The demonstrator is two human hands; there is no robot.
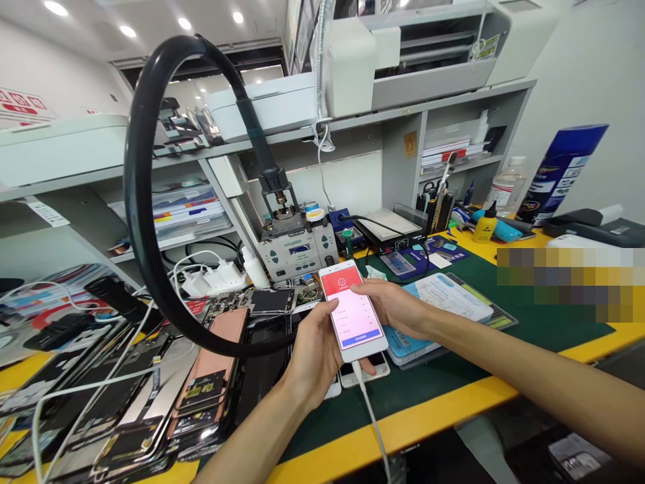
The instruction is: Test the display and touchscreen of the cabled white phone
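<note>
A white smartphone [353, 312] is held up in both hands over the front of the bench, its screen lit with a red band on top and a blue bar near the bottom. My left hand [315, 353] grips its left edge, thumb by the screen. On the other side my right hand [398, 306] holds the right edge, its thumb over the upper screen. From the phone's lower end a white charging cable [370, 407] hangs down past the bench edge. Partly hidden beneath the hands, another white phone [380, 368] lies on the green mat [418, 386].
Phone backs and screens, including a pink back cover [214, 359], crowd the left. A thick black hose [138, 188] arches beside my left arm from the rework station [299, 252]. Plastic cases [448, 296] lie right; a yellow bottle [484, 225] stands farther back.
</note>
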